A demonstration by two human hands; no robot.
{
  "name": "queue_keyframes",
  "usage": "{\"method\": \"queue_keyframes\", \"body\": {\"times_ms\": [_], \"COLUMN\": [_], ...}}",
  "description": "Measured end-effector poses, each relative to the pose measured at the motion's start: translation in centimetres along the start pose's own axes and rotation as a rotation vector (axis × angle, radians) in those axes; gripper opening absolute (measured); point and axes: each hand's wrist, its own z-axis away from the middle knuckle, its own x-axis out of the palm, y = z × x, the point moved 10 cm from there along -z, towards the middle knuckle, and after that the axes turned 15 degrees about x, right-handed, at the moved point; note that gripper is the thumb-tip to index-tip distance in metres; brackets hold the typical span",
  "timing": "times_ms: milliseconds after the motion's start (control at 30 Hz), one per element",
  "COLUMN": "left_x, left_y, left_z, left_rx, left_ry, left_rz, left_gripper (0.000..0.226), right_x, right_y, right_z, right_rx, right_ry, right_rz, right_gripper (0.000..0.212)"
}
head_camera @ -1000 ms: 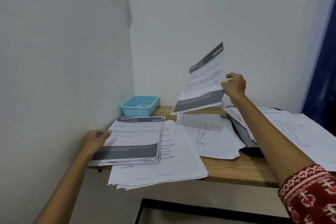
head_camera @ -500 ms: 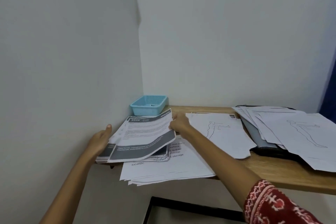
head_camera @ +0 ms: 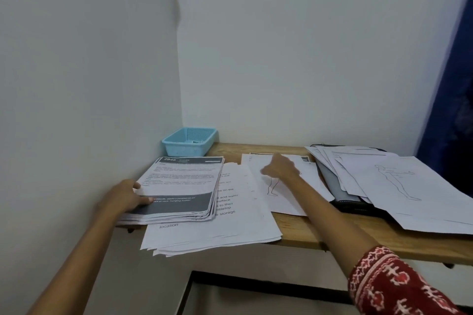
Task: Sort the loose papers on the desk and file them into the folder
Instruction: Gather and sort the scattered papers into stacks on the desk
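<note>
A stack of grey-banded sheets [head_camera: 183, 184] lies at the desk's left end, on top of a larger pile of text pages [head_camera: 230, 227]. My left hand [head_camera: 125, 197] grips the stack's left edge, thumb on top. My right hand [head_camera: 280, 169] hovers with loose fingers over a sheet with a figure drawing [head_camera: 284, 194] in the middle; whether it touches is unclear. A dark folder [head_camera: 335, 186] lies to the right, mostly covered by more figure drawings [head_camera: 399, 186].
A light blue plastic basket [head_camera: 189, 140] stands in the back left corner against the wall. The wooden desk [head_camera: 332, 235] has walls at its left and back. Papers overhang its front edge. A blue curtain [head_camera: 450, 84] hangs at the right.
My right hand carried a grey-banded sheet from mid-air down onto the left stack, let go, and moved right over the figure drawing. My left hand stayed at the stack's edge.
</note>
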Motion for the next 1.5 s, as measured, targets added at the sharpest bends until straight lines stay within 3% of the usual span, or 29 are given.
{"method": "queue_keyframes", "body": {"times_ms": [167, 367, 467, 533, 600, 700, 767, 967, 1133, 1333, 1433, 1500], "left_x": [0.0, 4.3, 6.4, 7.7, 8.4, 8.5, 8.5, 9.6, 10.6, 14.2, 16.0, 17.5], "left_y": [2.5, 11.6, 15.0, 16.3, 16.6, 17.1, 17.6, 21.2, 25.7, 33.0, 36.2, 37.8], "left_z": [-0.6, -1.7, -2.0, -2.3, -2.5, -2.7, -2.7, -2.7, -2.5, -0.5, 0.7, 1.6], "left_rx": [0.01, 0.295, 0.361, 0.359, 0.332, 0.322, 0.323, 0.373, 0.477, 0.686, 0.739, 0.771], "left_ry": [0.013, -0.131, -0.219, -0.271, -0.304, -0.287, -0.285, -0.292, -0.213, -0.233, -0.243, -0.275], "left_rz": [-0.171, -0.097, -0.127, -0.161, -0.226, -0.324, -0.386, -0.503, -0.384, -0.144, -0.051, -0.041], "left_gripper": [0.056, 0.032, 0.042, 0.052, 0.059, 0.061, 0.06, 0.059, 0.044, 0.036, 0.037, 0.039], "right_x": [-1.7, -1.8, -3.2, -4.9, -6.0, -6.9, -7.2, -10.2, -18.7, -25.2, -24.8, -22.6], "right_y": [6.3, 5.4, 4.3, 4.1, 4.5, 6.0, 6.5, 7.9, 13.4, 23.5, 27.5, 29.2], "right_z": [-2.4, -2.1, -1.7, -1.5, -1.8, -2.8, -3.1, -3.0, -4.1, -5.9, -5.2, -4.9], "right_rx": [0.186, 0.102, 0.022, -0.043, -0.087, -0.056, -0.069, -0.074, 0.039, 0.244, 0.372, 0.428], "right_ry": [0.004, 0.064, 0.24, 0.363, 0.364, 0.286, 0.279, 0.346, 0.441, 0.414, 0.452, 0.411], "right_rz": [0.261, 0.19, 0.181, 0.023, -0.156, -0.32, -0.385, -0.488, -0.521, -0.318, -0.118, 0.007], "right_gripper": [0.082, 0.059, 0.054, 0.037, 0.03, 0.025, 0.034, 0.044, 0.009, 0.027, 0.029, 0.041]}}
